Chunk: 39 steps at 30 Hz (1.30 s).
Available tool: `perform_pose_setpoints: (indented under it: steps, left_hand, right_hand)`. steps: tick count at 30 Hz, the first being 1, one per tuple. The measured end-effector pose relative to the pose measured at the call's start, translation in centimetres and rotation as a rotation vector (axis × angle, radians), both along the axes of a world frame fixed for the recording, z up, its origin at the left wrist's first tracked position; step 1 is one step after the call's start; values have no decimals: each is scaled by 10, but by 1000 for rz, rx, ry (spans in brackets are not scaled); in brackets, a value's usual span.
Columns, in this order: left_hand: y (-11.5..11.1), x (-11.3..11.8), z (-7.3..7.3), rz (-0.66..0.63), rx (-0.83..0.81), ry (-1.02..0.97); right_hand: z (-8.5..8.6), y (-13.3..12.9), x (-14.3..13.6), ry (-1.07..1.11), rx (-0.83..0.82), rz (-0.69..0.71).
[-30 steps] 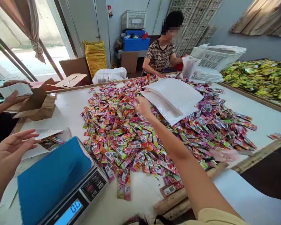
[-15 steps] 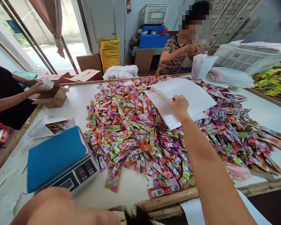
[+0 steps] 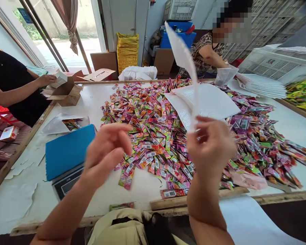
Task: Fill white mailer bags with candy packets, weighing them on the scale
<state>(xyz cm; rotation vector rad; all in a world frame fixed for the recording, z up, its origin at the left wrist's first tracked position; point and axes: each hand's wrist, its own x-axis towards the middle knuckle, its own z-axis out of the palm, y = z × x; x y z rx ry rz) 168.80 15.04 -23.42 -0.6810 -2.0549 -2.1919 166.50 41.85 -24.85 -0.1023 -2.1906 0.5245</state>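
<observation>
White, thin, flexible: an envelope [image 3: 183,54], blurred and nearly edge-on, rises bowed above heaped packets [image 3: 147,131]. Right hand [image 3: 211,146] pinches its lower end; left hand [image 3: 105,153] is empty, fingers loosely bent, in front of the scale [image 3: 68,185]. Risk, in my judgement: gripped at one end only, the envelope could flop or slip; a low sweep might scatter packets. Materials: packets glossy, narrow, flat, printed pink, green, orange; other white envelopes [image 3: 214,103], dimpled, lie on the heap; scale's cover [image 3: 66,149] plain blue, flat, roughly rectangular.
</observation>
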Motion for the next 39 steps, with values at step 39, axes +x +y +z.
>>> perform_pose_setpoints:
  steps: [39]
  left_hand:
    - [49,59,-182,-4,-490,-517]
  right_hand:
    - [-184,-71,86,-750,-1350,851]
